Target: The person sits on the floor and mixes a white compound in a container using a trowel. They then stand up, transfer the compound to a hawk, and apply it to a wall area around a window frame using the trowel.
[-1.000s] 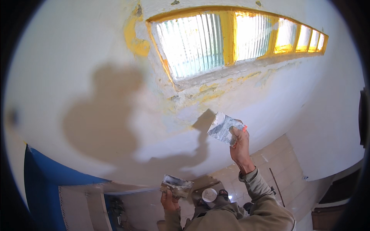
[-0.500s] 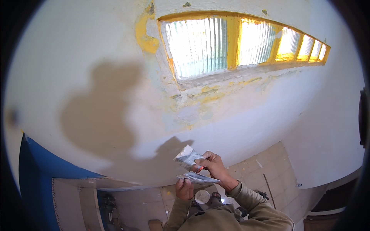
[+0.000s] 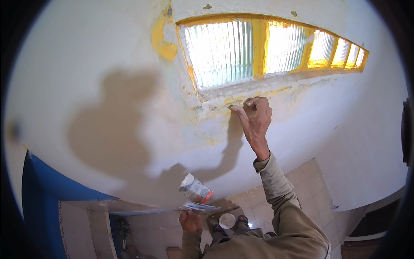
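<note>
My right hand (image 3: 257, 118) is raised to the wall (image 3: 207, 129), just under the window's sill. Its fingers are curled and the thumb stands apart, with nothing between them. The fingertips are at a rough patch of flaking yellow paint (image 3: 235, 100); whether they touch it is hard to tell. Low in front of me, my left hand (image 3: 191, 221) grips a flat, putty-smeared blade (image 3: 202, 206). A putty knife (image 3: 194, 187) with a wide, whitish smeared blade and a red end leans up from it. How the left fingers hold the two is hidden.
A long window (image 3: 220, 52) with ribbed panes and a yellow frame runs above. On the floor by my feet stands a round pale container (image 3: 227, 221). A blue panel (image 3: 43, 185) and a ledge (image 3: 77, 216) are at the lower left. Dark furniture (image 3: 375, 222) is at the lower right.
My right hand has let go of the putty knife and risen to the wall below the window. My left hand has shifted a little left, with the knife and flat blade.
</note>
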Demonstrator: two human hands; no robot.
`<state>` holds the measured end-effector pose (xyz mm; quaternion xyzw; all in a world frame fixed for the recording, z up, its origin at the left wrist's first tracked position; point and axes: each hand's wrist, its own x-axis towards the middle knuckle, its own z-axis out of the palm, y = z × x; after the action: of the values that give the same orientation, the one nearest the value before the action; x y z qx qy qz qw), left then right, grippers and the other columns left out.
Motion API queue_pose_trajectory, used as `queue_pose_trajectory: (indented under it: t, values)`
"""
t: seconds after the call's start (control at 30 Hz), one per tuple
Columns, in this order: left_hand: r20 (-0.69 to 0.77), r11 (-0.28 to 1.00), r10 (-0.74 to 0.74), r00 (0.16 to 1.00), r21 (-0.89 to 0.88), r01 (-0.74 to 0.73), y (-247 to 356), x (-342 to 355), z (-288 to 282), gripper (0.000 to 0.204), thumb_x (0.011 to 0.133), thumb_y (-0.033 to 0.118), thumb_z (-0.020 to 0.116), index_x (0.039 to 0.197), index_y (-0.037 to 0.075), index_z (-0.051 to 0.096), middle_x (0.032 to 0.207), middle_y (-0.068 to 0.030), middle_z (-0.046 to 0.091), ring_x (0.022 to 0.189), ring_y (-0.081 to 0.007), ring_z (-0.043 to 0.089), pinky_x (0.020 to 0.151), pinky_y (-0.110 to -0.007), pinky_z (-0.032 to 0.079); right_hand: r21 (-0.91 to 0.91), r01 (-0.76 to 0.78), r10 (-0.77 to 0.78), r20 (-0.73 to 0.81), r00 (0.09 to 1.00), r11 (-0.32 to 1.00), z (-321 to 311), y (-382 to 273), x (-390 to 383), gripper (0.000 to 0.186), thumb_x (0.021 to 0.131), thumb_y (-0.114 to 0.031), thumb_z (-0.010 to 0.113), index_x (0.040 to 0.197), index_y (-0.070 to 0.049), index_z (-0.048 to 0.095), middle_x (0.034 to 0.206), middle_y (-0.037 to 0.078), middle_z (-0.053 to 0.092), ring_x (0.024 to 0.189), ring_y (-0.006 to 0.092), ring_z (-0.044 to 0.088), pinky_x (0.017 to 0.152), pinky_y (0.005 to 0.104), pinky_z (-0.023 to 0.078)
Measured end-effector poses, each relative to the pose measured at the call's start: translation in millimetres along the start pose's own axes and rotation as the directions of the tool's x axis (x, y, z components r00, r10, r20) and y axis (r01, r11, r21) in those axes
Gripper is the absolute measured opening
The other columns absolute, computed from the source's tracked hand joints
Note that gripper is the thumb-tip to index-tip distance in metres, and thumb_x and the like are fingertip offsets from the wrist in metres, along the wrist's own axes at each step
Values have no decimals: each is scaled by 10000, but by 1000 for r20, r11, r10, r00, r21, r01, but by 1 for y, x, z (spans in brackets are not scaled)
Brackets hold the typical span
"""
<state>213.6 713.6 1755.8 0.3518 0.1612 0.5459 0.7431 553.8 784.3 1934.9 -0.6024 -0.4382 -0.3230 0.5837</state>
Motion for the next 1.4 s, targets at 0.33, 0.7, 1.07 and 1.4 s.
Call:
queue_pose_trajectory:
  t: [0.33, 0.7, 1.07, 1.4]
  values:
    - [-55, 1000, 1, 998, 31, 1, 9, -12, -17, 378, 949, 150, 587, 1204, -112, 491, 1331, -327, 480, 1229, -323, 505, 1070, -422, 363, -25, 64, -64, -39, 997, 998, 2, 2, -2, 239, 777, -115, 765, 903, -86, 564, 861, 32, 619, 784, 210, 577, 717, 358, 390]
    - [-64, 998, -22, 998, 54, 25, 4, -16, -35, 453, 940, 181, 606, 1282, -67, 443, 1358, -316, 457, 1284, -364, 460, 1092, -471, 356, -87, -66, 66, -12, 998, 994, -9, 12, 4, 57, 855, -47, 626, 885, -61, 579, 795, 68, 575, 740, 261, 560, 695, 377, 415]
    - [-36, 999, -18, 999, 34, 19, 9, -19, -20, 438, 959, 156, 567, 1287, -102, 434, 1329, -323, 480, 1283, -369, 453, 1105, -474, 322, 137, -666, 671, -301, 678, 734, -94, 146, -32, 137, 867, -109, 557, 873, 23, 522, 799, 73, 564, 692, 167, 534, 666, 319, 469]
    - [-48, 998, 5, 999, 64, -2, 8, -22, -24, 442, 927, 145, 613, 1289, -56, 459, 1343, -318, 468, 1247, -379, 497, 1058, -495, 414, -446, -225, 248, -7, 969, 866, -64, 102, -63, 619, 913, -191, 559, 1428, 45, 310, 1493, 263, 293, 1404, 420, 231, 1133, 484, 201]
